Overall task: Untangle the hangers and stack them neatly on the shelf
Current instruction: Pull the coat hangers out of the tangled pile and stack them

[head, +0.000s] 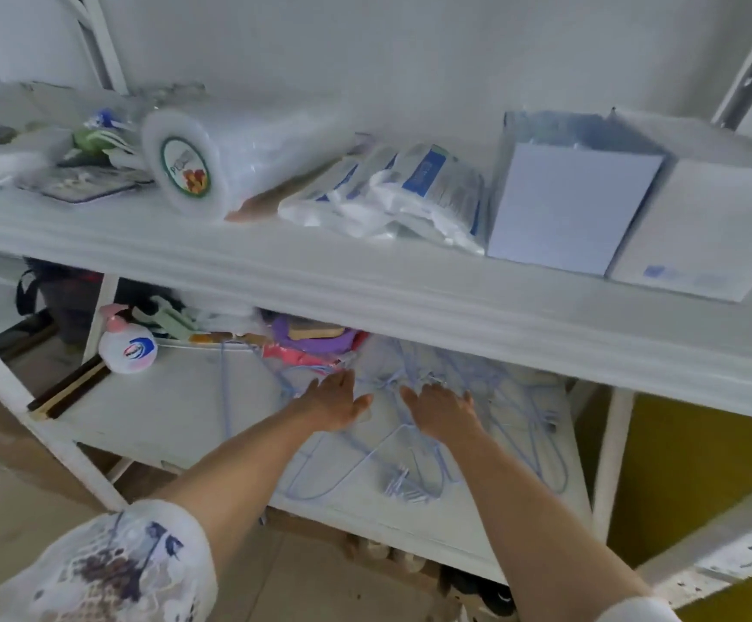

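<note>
Where the upper shelf (365, 280) hides blurred hangers (410, 482), left hand (333, 404) and right hand (443, 413), grip loose, fingers apart

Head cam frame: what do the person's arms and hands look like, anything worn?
Both forearms are bare. The left arm's sleeve is white, lacy, with dark blue and brown print, ending near the elbow. A plain white sleeve edge shows on the right arm. No gloves, rings or watch visible on the left hand or right hand.

Both hands reach into the lower shelf over tangled blue hangers.

The left hand (336, 404) and right hand (443, 410) lie flat, fingers straight, on the hangers (414, 482) spread across the shelf (163, 415); a pump bottle (126, 345) stands well left of the left hand, bright cloth (311, 341) just beyond its fingertips.
</note>
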